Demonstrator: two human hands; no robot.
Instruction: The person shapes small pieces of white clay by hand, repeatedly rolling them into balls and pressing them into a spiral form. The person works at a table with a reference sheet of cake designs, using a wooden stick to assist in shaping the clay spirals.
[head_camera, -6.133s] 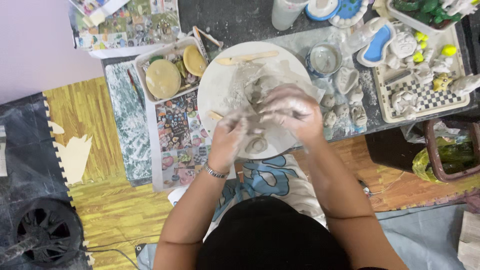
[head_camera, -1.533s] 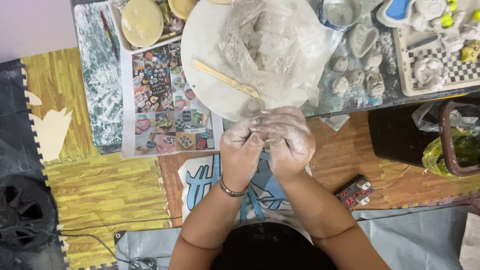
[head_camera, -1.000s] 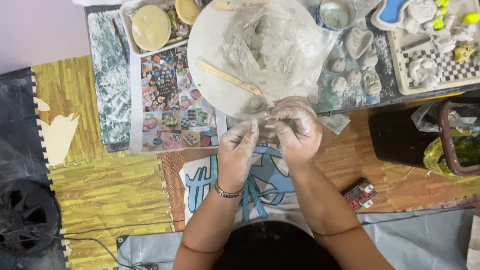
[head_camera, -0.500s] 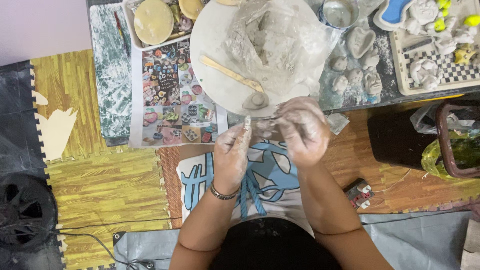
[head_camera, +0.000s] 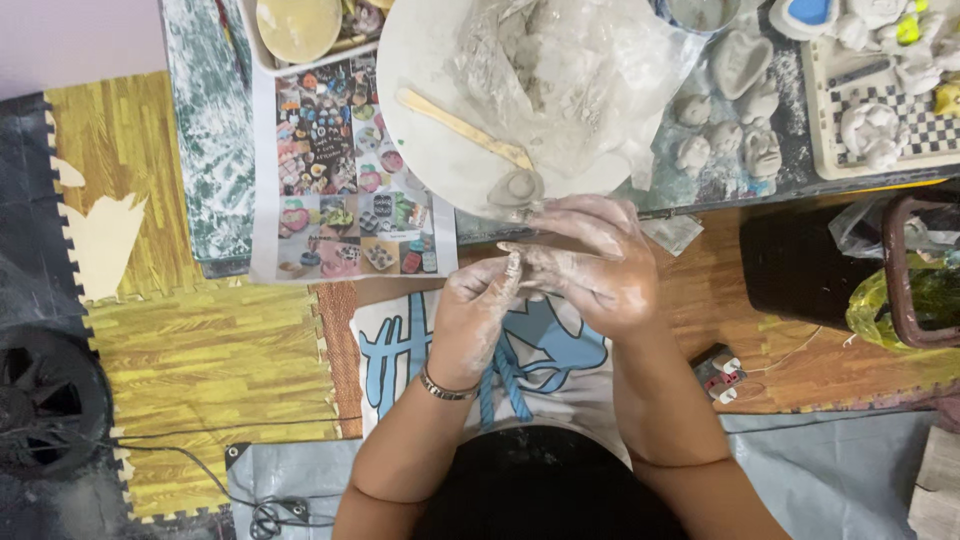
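Observation:
My left hand (head_camera: 476, 316) and my right hand (head_camera: 590, 260) meet just below the table's front edge, both dusted with grey clay. Between their fingertips they pinch a small piece of grey clay (head_camera: 514, 265). Just above the hands a round white board (head_camera: 425, 110) lies on the table. On it are a crumpled clear plastic bag (head_camera: 570, 70) holding clay, a flat wooden stick (head_camera: 462, 127) and a small clay lump (head_camera: 518, 187). A bracelet circles my left wrist.
Several small clay figures (head_camera: 740, 110) lie right of the board, beside a checkered tray (head_camera: 930, 135) with more pieces. A printed picture sheet (head_camera: 340, 180) and a tray with a yellow disc (head_camera: 298, 25) lie to the left. A dark bin (head_camera: 800, 265) stands at right, a fan (head_camera: 45, 400) at lower left.
My hands lifted off the white board and drew back toward my body with a bit of clay. The view has shifted slightly, and the fingers keep working the piece.

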